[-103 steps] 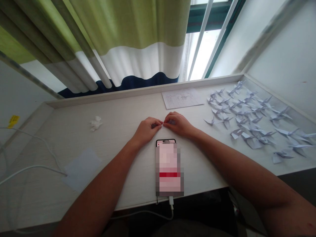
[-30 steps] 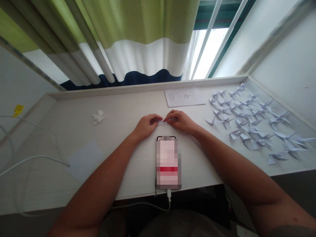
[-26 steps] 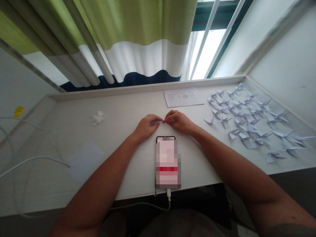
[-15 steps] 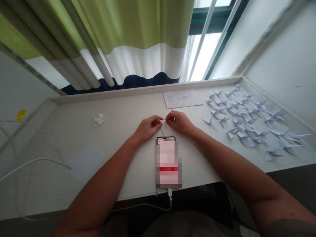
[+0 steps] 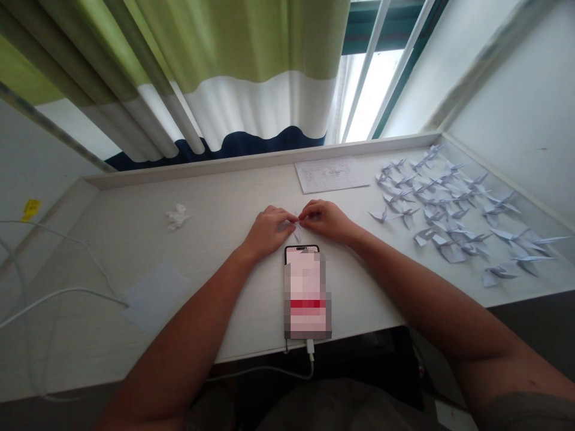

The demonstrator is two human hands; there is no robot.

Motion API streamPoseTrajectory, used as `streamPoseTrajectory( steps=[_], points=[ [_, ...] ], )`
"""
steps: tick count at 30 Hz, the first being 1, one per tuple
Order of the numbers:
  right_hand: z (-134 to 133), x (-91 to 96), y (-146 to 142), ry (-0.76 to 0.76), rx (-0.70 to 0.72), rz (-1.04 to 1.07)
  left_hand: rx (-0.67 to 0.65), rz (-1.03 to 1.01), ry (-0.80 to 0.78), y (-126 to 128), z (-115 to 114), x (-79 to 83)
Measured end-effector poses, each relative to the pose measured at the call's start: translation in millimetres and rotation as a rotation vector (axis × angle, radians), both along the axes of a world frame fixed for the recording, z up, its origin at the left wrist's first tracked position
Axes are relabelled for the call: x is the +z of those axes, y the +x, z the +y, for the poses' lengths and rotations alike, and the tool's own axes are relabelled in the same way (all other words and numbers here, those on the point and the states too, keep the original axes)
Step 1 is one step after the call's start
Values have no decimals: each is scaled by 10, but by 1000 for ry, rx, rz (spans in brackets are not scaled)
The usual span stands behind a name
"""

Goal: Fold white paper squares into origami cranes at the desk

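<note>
A small folded piece of pale paper (image 5: 297,231) sits between my two hands on the white desk (image 5: 224,209), just beyond the phone (image 5: 308,291). My left hand (image 5: 268,228) pinches its left side with curled fingers. My right hand (image 5: 324,218) pinches its right side the same way. The paper's lower tip points toward the phone; most of it is hidden by my fingers.
Several folded paper cranes (image 5: 449,209) cover the right of the desk. A printed sheet (image 5: 331,174) lies at the back, a crumpled tissue (image 5: 176,216) at the left, a blank paper square (image 5: 155,296) and white cables (image 5: 58,293) nearer left. A charging cable (image 5: 309,359) hangs from the phone.
The folded paper was held flat and horizontal between my fingertips; now it is turned so a point hangs down toward the phone. Both hands stayed in the same place.
</note>
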State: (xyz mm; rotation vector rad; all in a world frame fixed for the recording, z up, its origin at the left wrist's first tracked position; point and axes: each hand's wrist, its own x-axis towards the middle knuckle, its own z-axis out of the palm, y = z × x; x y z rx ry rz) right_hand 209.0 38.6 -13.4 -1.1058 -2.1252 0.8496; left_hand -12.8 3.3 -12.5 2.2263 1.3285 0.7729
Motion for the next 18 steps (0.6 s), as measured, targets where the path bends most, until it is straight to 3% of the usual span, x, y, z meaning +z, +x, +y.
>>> streamPoseTrajectory(
  steps=[6, 10, 14, 18],
  points=[
    [32, -12, -12, -108, -40, 40, 3, -65, -41, -16, 1, -28],
    [60, -43, -32, -123, -55, 84, -72, -18, 14, -24, 22, -50],
    [71, -54, -57, -114, -80, 65, -148, 30, 9, -29, 43, -34],
    [23, -49, -64, -51, -104, 59, -104, 118, 24, -28, 21, 23]
  ],
)
